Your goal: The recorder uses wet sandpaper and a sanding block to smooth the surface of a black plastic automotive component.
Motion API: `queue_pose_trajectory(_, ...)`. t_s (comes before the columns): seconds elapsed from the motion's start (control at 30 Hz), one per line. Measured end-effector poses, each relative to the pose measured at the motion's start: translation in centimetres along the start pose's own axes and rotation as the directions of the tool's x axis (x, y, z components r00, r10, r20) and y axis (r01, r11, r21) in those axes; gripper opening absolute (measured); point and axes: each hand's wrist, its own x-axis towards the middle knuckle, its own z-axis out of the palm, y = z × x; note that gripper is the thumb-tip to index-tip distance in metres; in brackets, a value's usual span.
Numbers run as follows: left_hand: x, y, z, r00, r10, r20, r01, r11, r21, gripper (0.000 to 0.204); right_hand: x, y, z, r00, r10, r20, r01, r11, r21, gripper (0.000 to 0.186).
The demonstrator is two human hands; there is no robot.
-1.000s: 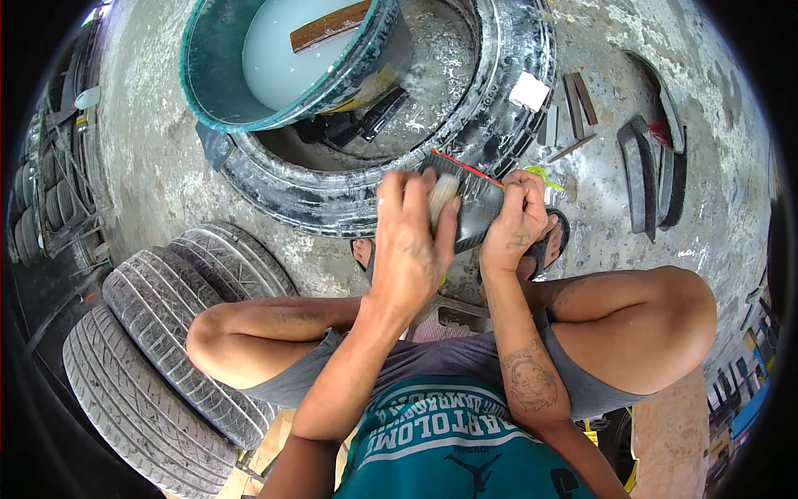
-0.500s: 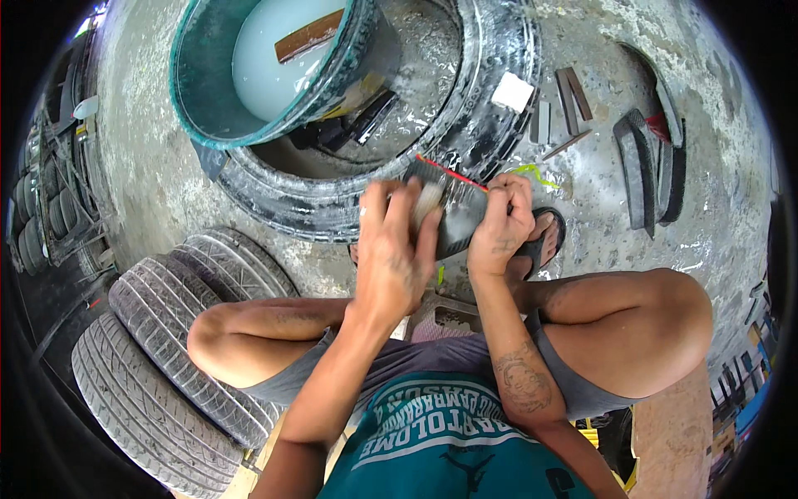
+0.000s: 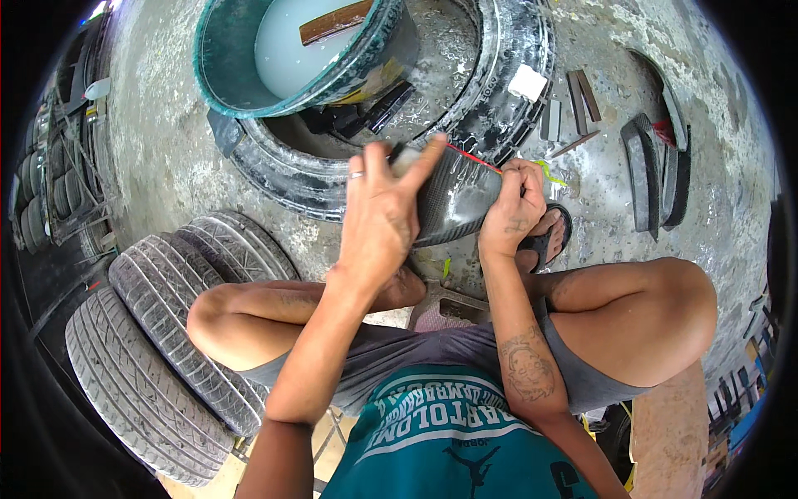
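Note:
A dark panel [image 3: 459, 200] with a woven carbon-fibre look and a red strip along its far edge is tilted in front of me, wet and shiny. My right hand [image 3: 513, 204] grips its right end, fingers closed over the edge by the red strip. At the panel's left end, my left hand [image 3: 381, 208] is pressed around a pale, blurred block [image 3: 406, 160], mostly hidden by the fingers. The left index finger stretches along the far edge.
Beyond the panel lies a wet tyre [image 3: 291, 185], with a green tub [image 3: 218, 93] of cloudy water resting on it and a brown block [image 3: 337, 22] inside. A white square [image 3: 527, 84] sits on the tyre. Strips [image 3: 582, 96] and curved dark parts [image 3: 644, 175] lie right; tyres [image 3: 150, 374] stand left.
My left hand and the pale block have slid left across the panel, uncovering its middle. My right hand keeps its hold. The whole view has shifted slightly.

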Motion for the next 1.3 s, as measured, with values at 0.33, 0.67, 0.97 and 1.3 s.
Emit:
queue_pose_trajectory(0.33, -1.6, 0.0, -0.7, 0.974, 0.147, 0.169, -0.176, 0.970, 0.169, 0.074, -0.2, -0.2, 0.3, 1.000, -0.028, -0.006, 0.028, 1.000, -0.007, 0.019)
queue_pose_trajectory(0.67, -2.5, 0.2, 0.5, 0.958, -0.230, -0.169, 0.149, 0.908, -0.392, 0.045, -0.2, 0.1, 0.4, 0.999, -0.032, -0.008, 0.032, 0.999, 0.022, 0.020)
queue_pose_trajectory(0.97, -3.5, 3.7, 0.6, 0.955, -0.284, -0.089, 0.209, 0.852, -0.481, 0.034, 0.0, 0.3, 0.3, 1.000, -0.025, -0.016, 0.025, 1.000, 0.009, 0.022)
queue_pose_trajectory(1.3, -3.5, 2.3, 1.5, 0.924, -0.371, -0.094, 0.290, 0.840, -0.458, 0.042, 0.0, 0.1, 0.2, 1.000, -0.020, -0.013, 0.020, 0.999, 0.026, 0.020)
